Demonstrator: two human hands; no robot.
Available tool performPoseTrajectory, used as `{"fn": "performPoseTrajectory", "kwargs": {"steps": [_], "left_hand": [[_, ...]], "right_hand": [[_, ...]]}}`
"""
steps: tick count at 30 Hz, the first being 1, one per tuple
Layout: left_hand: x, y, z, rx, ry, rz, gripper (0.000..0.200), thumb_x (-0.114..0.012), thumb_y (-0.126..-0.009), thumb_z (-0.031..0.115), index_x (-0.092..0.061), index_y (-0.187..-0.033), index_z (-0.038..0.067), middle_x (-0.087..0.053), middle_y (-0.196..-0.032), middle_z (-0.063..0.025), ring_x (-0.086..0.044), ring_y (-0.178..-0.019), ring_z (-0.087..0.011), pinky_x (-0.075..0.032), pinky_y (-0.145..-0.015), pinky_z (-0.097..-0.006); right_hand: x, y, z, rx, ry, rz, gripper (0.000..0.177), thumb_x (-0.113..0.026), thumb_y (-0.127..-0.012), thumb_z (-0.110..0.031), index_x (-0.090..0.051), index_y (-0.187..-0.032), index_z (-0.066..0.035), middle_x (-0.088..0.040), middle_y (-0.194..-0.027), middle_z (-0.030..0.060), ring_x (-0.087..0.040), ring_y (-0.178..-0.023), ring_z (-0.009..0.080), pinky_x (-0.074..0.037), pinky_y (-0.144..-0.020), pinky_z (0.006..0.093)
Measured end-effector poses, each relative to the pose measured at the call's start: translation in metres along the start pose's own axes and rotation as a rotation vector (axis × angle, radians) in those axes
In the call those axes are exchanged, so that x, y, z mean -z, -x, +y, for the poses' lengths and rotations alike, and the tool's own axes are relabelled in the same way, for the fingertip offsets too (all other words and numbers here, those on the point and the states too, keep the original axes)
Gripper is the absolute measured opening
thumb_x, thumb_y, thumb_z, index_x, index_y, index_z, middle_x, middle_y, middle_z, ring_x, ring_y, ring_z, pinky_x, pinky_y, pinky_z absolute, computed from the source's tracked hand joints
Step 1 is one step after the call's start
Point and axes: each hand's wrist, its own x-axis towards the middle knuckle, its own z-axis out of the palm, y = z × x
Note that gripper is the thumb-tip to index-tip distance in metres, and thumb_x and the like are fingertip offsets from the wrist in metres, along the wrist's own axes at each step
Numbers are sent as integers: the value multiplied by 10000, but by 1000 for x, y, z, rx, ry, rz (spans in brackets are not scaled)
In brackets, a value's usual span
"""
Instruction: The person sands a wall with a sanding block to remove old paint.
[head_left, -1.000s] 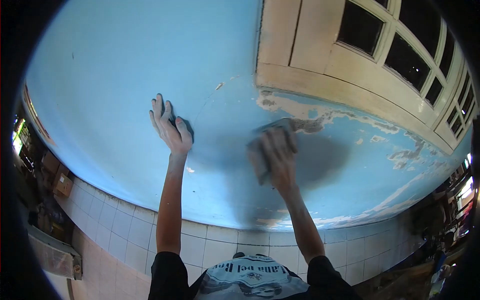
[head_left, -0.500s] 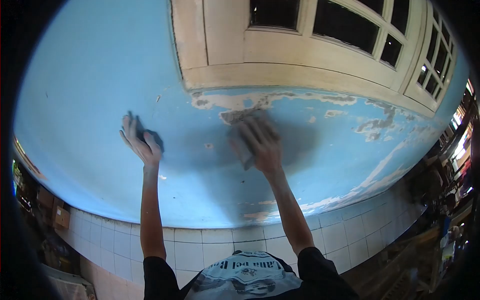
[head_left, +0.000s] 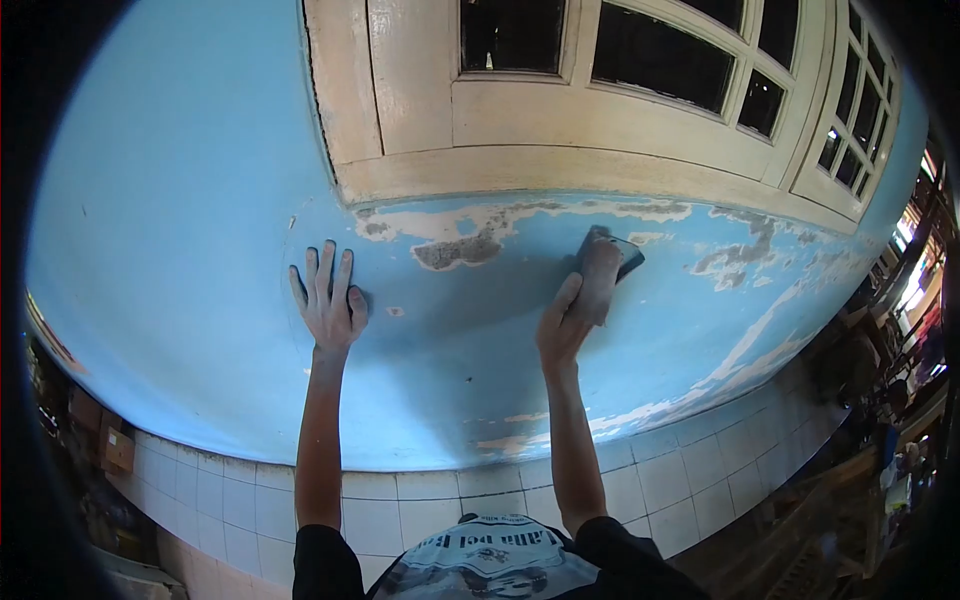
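Light-blue painted wall (head_left: 180,250) fills most of the view, with peeled whitish and grey patches (head_left: 460,252) below the window frame. Flat against the wall, left of centre, rests my left hand (head_left: 328,305), its dusty fingers spread and holding nothing. My right hand (head_left: 568,325), to the right, grips a greyish-brown sheet (head_left: 600,278), bent and worn, that looks like sandpaper. A dark edge shows behind the sheet's upper end; whether it is shadow or part of the held thing is unclear.
A cream window frame (head_left: 560,165) with dark panes spans the top right. White tiles (head_left: 370,515) line the lower wall. At the far left is a cardboard box (head_left: 118,450). Wooden pieces (head_left: 840,480) and mixed clutter lie at the right.
My right hand has moved right, off the grey patch, and the sheet it holds shows more clearly. My left hand has shifted slightly right and now lies flatter. The view has moved a little.
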Motion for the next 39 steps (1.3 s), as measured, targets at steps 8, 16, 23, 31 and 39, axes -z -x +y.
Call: {"fn": "performPoseTrajectory", "kwargs": {"steps": [8, 16, 23, 31, 39], "left_hand": [[0, -1, 2, 12, 4, 18, 425, -310, -964, 284, -511, -1306, 131, -441, -1395, -118, -364, -1314, -350, -174, -1075, -583], [9, -4, 7, 30, 26, -6, 418, -323, -962, 272, -506, -1308, 124, -428, -1406, -122, -346, -1326, -351, -175, -1074, -589], [49, 1, 17, 194, 210, -197, 564, -485, -811, 68, -415, -1371, 84, -378, -1427, -175, -325, -1334, -377, -221, -1070, -582], [77, 23, 25, 373, 364, -227, 620, -490, -794, 16, -369, -1399, 75, -336, -1442, -202, -322, -1330, -397, -239, -1068, -566], [72, 34, -45, 360, 141, -164, 577, -473, -834, 70, -370, -1401, 74, -288, -1471, -186, -247, -1365, -393, -128, -1088, -601]], "right_hand": [[13, 8, -7, 242, 73, -167, 562, -519, -908, -219, -347, -1394, 4, -290, -1470, 207, -36, -1371, 505, -71, -1094, 597], [2, 15, -42, 99, 73, -186, 591, -460, -938, -301, -276, -1438, -44, -195, -1496, 231, -67, -1380, 478, -83, -1104, 573], [9, 19, -18, -169, -181, -95, 608, -419, -942, -338, -269, -1437, -19, -131, -1500, 265, -24, -1367, 516, -98, -1088, 594], [-14, 52, -62, 99, 134, -459, 552, -397, -937, -358, -329, -1439, -139, -101, -1495, 293, -31, -1357, 537, -103, -1064, 627], [-66, 38, -110, -43, 24, -105, 476, -378, -949, -298, -410, -1403, -157, -197, -1498, 230, -87, -1347, 545, -93, -1020, 687]]}}
